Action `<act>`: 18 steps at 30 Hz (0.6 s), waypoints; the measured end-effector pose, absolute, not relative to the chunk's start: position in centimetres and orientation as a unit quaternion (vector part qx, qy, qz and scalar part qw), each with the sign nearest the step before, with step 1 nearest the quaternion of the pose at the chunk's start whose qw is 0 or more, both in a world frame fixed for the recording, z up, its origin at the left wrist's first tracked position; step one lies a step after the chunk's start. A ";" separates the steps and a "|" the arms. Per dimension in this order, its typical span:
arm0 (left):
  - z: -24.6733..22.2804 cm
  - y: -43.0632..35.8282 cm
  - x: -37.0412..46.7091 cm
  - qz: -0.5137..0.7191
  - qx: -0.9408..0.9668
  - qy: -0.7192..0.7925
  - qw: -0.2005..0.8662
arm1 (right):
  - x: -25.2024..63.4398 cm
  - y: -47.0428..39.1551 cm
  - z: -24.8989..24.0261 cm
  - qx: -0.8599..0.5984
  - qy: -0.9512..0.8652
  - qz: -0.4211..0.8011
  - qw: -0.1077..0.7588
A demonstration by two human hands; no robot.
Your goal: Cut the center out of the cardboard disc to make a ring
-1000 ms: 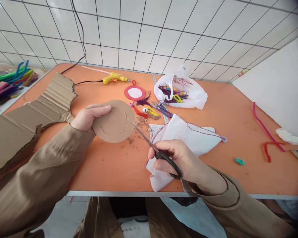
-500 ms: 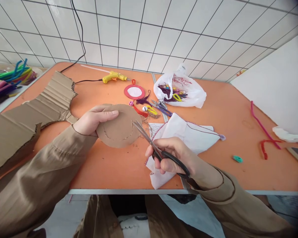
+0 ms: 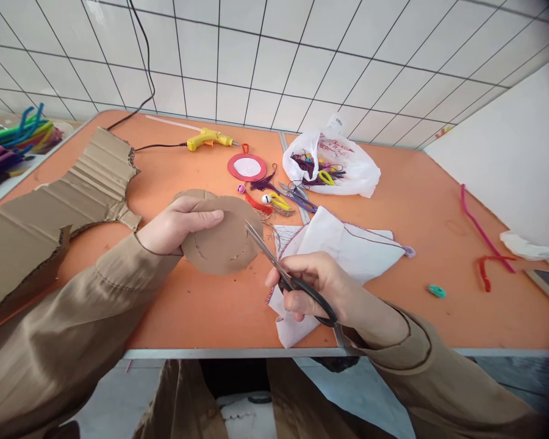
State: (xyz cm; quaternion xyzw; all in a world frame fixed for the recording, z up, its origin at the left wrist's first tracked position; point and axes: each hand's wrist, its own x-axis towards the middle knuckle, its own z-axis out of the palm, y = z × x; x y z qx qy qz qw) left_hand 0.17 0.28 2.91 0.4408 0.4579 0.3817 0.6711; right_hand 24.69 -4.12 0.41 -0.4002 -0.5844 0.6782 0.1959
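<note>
My left hand (image 3: 178, 224) grips a round cardboard disc (image 3: 224, 244) at its left edge, thumb on top. Curved scored lines run across the disc's lower part. Part of a second cardboard piece (image 3: 194, 195) shows behind it, above my fingers. My right hand (image 3: 313, 286) is closed around the black handles of scissors (image 3: 274, 259). The blades look nearly closed, and their tips lie over the right side of the disc. Beneath my right hand is a white cloth (image 3: 333, 244) with purple stitched edging.
Torn cardboard (image 3: 59, 207) covers the left side. Farther back lie a yellow glue gun (image 3: 205, 139), a red-rimmed disc (image 3: 247, 166), purple-handled scissors (image 3: 302, 198) and a white plastic bag (image 3: 357, 167) of threads. Pipe cleaners (image 3: 478, 225) and a teal coil (image 3: 437, 291) are on the right.
The scissor blades have come closer together. The disc has shifted slightly right and turned, and a second cardboard piece now shows behind it.
</note>
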 end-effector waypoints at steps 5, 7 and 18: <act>2.7 0.4 0.1 0.378 0.477 0.456 0.650 | 24.6 -4.2 0.9 -0.414 -0.576 0.680 0.185; 2.6 0.5 0.0 0.381 0.481 0.454 0.645 | 24.5 -4.3 1.3 -0.422 -0.577 0.674 0.187; 2.4 0.5 0.6 0.398 0.412 0.490 0.657 | 24.2 -4.4 1.3 -0.455 -0.584 0.641 0.201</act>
